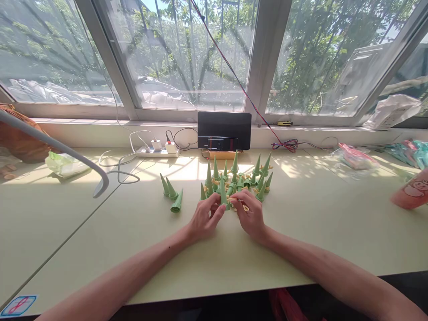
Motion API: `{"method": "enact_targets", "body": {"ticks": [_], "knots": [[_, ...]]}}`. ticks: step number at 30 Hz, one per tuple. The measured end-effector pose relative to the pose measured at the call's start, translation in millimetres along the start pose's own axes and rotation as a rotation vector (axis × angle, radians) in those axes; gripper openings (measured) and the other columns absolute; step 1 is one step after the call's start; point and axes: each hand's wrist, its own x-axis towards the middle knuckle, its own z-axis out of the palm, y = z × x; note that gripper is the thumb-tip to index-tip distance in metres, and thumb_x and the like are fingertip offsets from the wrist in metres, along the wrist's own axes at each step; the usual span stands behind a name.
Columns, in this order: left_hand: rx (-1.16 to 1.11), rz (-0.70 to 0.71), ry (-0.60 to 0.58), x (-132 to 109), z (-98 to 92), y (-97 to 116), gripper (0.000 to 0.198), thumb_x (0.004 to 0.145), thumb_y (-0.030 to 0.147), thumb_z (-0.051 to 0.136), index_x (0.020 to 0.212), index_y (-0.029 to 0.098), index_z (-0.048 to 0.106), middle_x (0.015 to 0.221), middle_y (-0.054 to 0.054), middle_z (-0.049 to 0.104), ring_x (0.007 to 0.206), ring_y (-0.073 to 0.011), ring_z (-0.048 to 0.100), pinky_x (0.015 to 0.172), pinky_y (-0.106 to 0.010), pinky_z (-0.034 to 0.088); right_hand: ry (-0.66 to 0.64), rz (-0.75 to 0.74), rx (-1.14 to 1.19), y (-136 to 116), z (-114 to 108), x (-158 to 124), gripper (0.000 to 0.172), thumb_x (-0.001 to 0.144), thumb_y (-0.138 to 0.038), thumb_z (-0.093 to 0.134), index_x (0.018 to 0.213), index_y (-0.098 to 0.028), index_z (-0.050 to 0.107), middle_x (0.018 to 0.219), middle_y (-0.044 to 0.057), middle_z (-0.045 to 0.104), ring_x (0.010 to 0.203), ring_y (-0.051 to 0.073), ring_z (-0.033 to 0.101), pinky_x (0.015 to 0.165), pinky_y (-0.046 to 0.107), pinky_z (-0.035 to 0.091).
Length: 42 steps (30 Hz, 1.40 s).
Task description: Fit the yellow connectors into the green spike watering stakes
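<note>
From the head view, two bare hands work over the table. The left hand [204, 218] pinches one pale green pointy plastic cone [223, 191] between thumb and fingers, tip up, in front of a bunch of more green cones [235, 167]. The right hand [250, 214] has its thumb and finger squeezed on one small yellow piece [231, 199], right beside the cone's bottom part. There are more than ten cones in the bunch, but they overlap, so I cannot tell the exact number. Small yellow bits [245, 208] lie among them, too mixed up to count. Three loose green cones [171, 189] sit off to the left: two stand up and one tips over, its round hole showing.

The hands hide part of the bunch. Behind it are one black tablet [224, 125] and one dark phone [230, 144]. One white power strip [157, 152] with two plugs is near the sill. A bent grey bar [67, 149] cuts across the left side. One pink cup [412, 191] is far right.

The pale yellow-green table [133, 249] has a dark seam and sunny patches. Big windows [187, 53] show leafy trees [301, 67] outside.
</note>
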Motion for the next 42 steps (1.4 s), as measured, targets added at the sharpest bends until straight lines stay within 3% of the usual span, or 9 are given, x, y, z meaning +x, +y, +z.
{"method": "enact_targets", "body": {"ticks": [10, 21, 42], "knots": [[0.134, 0.119, 0.016, 1.5, 2.3, -3.0, 0.019, 0.094, 0.023, 0.053, 0.085, 0.021, 0.037, 0.056, 0.011, 0.025, 0.049, -0.0066, 0.020, 0.045, -0.018, 0.020, -0.006, 0.084, 0.015, 1.6, -0.8, -1.0, 0.017, 0.098, -0.025, 0.055, 0.084, -0.020, 0.063, 0.074, 0.002, 0.056, 0.066, 0.014, 0.050, 0.055, 0.023, 0.046], [0.197, 0.084, 0.033, 0.1, 4.1, -3.0, 0.009, 0.096, 0.025, 0.053, 0.101, 0.017, 0.052, 0.060, 0.008, 0.034, 0.049, -0.0064, 0.029, 0.044, -0.018, 0.023, -0.003, 0.114, 0.034, 0.3, -1.1, -0.4, 0.019, 0.098, -0.027, 0.054, 0.082, -0.020, 0.061, 0.075, 0.001, 0.052, 0.066, 0.014, 0.048, 0.052, 0.022, 0.044], [0.251, 0.178, 0.084, 1.4, 4.3, -5.4, 0.008, 0.097, 0.023, 0.053, 0.103, 0.018, 0.054, 0.066, 0.005, 0.043, 0.051, -0.0070, 0.037, 0.048, -0.018, 0.032, 0.019, 0.066, -0.017, -3.0, -3.4, 4.0, 0.018, 0.097, -0.023, 0.055, 0.081, -0.020, 0.064, 0.074, 0.002, 0.055, 0.067, 0.015, 0.051, 0.057, 0.026, 0.043]]}}
